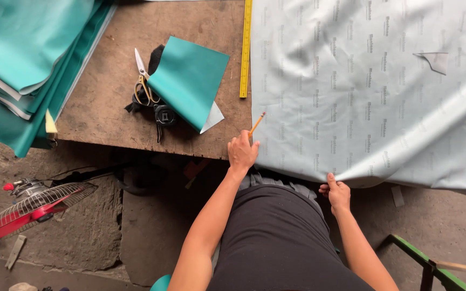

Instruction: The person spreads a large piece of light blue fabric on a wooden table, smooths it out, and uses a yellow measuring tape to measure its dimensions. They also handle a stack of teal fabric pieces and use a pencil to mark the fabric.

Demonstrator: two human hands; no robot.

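Hands are working at the near edge of a brown worktop, and everything else is lying around the big pale grey sheet that is covering the worktop's right part and hanging over its near edge. The left hand is resting at the sheet's near left corner, fingers curled closed around a yellow pencil whose tip is pointing up and away, just touching the sheet's left border. The right hand is sitting below the sheet's near edge, pinching a fold of the sheet between thumb and fingers, so it is closed on the material. A yellow ruler is lying straight along the sheet's left border, on the bare wood. Left of the sheet, past the ruler, a teal piece of similar material is lying with one pale corner turned out, partly covering scissors with yellow handles and some black strapping. Far to the sheet's left, a stack of folded teal material is overhanging the worktop's left end. Below the sheet's level, on the floor to the far left, a red fan is lying tilted; below the sheet's right end, a green frame is standing on the floor.
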